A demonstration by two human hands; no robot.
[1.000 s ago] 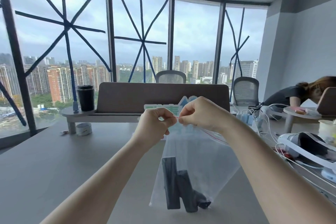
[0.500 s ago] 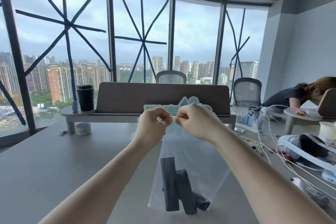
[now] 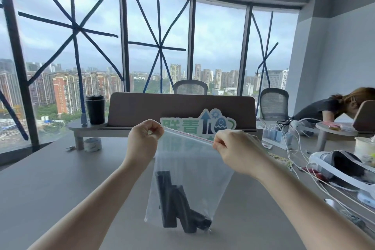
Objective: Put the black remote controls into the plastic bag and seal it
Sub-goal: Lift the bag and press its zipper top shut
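Note:
A clear plastic bag point(image 3: 192, 170) with a red zip strip hangs upright above the grey table point(image 3: 50, 189). Black remote controls point(image 3: 178, 207) lie in its bottom, leaning against each other. My left hand point(image 3: 145, 140) pinches the zip strip at the bag's top left corner. My right hand point(image 3: 233, 148) pinches the same strip near the top right corner. The strip is stretched taut between the two hands.
A desk divider point(image 3: 182, 107) with a green and blue sign point(image 3: 198, 126) stands behind the bag. A black cup point(image 3: 95, 109) and a tape roll point(image 3: 92, 144) are at the back left. White cables point(image 3: 294, 148), chargers and a headset point(image 3: 341, 166) crowd the right side. A person point(image 3: 332, 107) leans on a desk at far right.
My hands were pinched together at the middle of the bag's top. My right hand has slid right along the zip strip, and the hands are now well apart.

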